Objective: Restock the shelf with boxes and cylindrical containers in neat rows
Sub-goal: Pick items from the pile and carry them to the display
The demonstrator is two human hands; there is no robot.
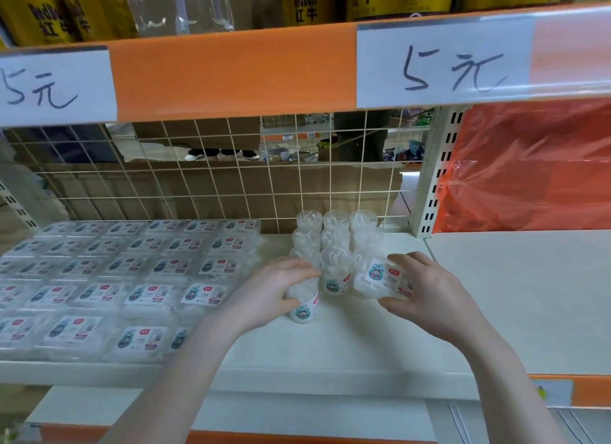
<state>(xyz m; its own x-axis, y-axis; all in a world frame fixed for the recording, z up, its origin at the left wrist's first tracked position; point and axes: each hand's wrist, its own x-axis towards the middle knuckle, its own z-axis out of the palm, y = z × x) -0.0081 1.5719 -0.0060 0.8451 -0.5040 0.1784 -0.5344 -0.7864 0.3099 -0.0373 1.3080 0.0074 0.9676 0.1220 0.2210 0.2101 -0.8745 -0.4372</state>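
— At the centre of the white shelf [363,338]?
— Clear cylindrical containers [335,232] of white contents, standing upright in three short rows running from near to far, touching one another, the farthest close to the wire mesh back [231,186].

— And in the hands?
— Left hand [271,291] wrapped round the nearest container [302,306] of the left row, fingers [297,268] curled over its top, thumb against its side, base seemingly on the shelf. Right hand [426,288] gripping a tilted container [383,278] at the near end of the right row, label turned up toward the camera, fingers over the top and thumb beneath. Between the two, one upright labelled container [335,273] touching both neighbours.

— To the left?
— Flat clear boxes [109,285] with white and red labels, laid in neat rows across the left half of the shelf, from the near edge back to the mesh, just beside the left hand.

— Farther out?
— Above, an orange shelf edge [231,70] bearing two handwritten price tags, "5元", one far left [49,86] and one right [446,67]. On top of it, yellow cans [49,10] and a clear plastic item, too blurred to name. At right, an orange plastic sheet [529,166] beyond the perforated upright [433,186]. Through the mesh, cardboard and a person's white shoes [221,154] on the far floor.
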